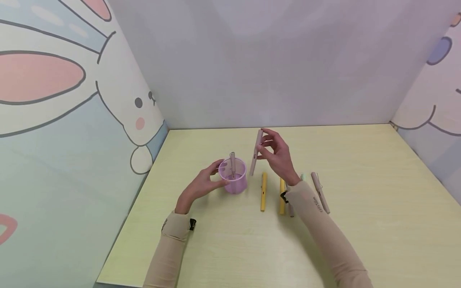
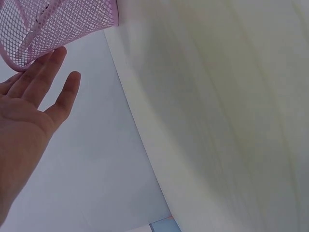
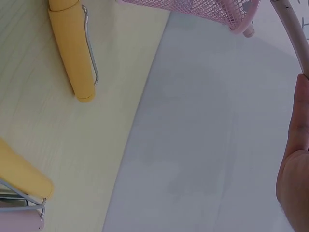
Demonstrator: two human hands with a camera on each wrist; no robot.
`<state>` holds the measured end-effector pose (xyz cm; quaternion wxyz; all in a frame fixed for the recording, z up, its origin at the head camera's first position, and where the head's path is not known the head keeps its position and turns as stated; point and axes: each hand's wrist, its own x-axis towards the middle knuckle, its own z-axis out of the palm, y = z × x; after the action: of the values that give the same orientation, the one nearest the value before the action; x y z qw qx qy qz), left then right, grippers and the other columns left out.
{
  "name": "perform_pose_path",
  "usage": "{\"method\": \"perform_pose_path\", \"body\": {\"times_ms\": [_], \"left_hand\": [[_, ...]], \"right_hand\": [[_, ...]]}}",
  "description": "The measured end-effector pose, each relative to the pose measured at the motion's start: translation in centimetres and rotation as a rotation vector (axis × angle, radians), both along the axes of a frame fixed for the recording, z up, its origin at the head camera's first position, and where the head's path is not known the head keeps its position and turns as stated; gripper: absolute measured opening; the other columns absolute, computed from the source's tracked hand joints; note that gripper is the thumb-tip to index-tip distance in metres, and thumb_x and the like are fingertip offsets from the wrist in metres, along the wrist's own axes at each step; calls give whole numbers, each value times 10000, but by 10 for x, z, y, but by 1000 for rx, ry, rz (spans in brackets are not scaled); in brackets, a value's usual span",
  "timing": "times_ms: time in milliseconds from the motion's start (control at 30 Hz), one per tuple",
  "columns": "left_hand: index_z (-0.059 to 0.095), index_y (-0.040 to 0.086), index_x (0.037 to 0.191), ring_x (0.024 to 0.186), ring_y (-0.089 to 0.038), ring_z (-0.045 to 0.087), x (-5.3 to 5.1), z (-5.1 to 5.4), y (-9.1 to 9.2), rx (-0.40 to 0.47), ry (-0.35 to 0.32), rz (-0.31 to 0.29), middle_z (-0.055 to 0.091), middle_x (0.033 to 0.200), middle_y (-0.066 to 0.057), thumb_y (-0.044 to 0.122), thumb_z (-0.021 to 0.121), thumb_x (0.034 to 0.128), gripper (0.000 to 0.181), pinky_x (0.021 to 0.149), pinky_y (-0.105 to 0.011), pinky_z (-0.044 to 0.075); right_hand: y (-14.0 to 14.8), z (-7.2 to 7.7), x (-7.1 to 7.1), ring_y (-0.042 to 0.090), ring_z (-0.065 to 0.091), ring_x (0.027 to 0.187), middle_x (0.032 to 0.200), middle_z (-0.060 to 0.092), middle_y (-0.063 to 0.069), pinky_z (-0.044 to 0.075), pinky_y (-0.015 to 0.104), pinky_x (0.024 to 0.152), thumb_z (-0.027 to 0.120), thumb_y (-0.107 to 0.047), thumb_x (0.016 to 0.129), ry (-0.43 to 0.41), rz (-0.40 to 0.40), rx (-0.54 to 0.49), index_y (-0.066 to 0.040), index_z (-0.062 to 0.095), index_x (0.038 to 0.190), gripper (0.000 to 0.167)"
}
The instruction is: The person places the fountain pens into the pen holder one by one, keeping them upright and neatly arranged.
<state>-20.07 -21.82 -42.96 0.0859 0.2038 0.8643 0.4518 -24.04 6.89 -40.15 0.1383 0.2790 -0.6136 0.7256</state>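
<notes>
A pink mesh cup (image 1: 235, 186) stands on the table, with one pinkish pen (image 1: 233, 164) upright inside it. Around the cup's left side curve the fingers and thumb of my left hand (image 1: 203, 184); the left wrist view shows that hand (image 2: 31, 106) with fingertips against the mesh (image 2: 72, 21). Raised just right of the cup, a second pinkish pen (image 1: 256, 154) is pinched near its upper part by my right hand (image 1: 277, 154), tilted slightly. In the right wrist view this pen (image 3: 293, 34) meets the fingertips of the right hand (image 3: 297, 145).
A yellow pen (image 1: 263, 192) lies right of the cup. Under and beside my right forearm are another yellow pen (image 1: 282, 200), a pinkish pen (image 1: 291, 210), a partly hidden green one (image 1: 303, 176) and a greyish-pink pen (image 1: 320, 192). A grey wall (image 1: 270, 64) rises behind the table.
</notes>
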Motion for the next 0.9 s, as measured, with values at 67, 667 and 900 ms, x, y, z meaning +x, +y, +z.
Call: {"method": "perform_pose_path", "body": {"times_ms": [67,667,900], "left_hand": [[355,119,1605,1390,-375,483,0,0,0,-1,2,0,485,1551,-121,285,761,947,790,1104,-578,413],[351,117,1607,1396,-370,480,0,1,1,-13,-8,10,475,1561,-124,322,766,941,812,1113,-598,395],[353,120,1606,1398,-375,475,0,1,2,2,-14,5,467,1567,-126,319,760,947,799,1112,-589,402]], "right_hand": [[-2,1,0,246,624,909,1073,553,203,628,397,650,623,162,946,0,1,-1,94,480,1437,515],[-19,-1,-3,241,608,930,1093,526,253,629,375,665,633,150,953,15,-15,8,87,467,1451,528],[-28,-3,-5,194,603,937,1099,524,227,630,361,671,613,179,948,-18,-26,31,67,466,1461,546]]}}
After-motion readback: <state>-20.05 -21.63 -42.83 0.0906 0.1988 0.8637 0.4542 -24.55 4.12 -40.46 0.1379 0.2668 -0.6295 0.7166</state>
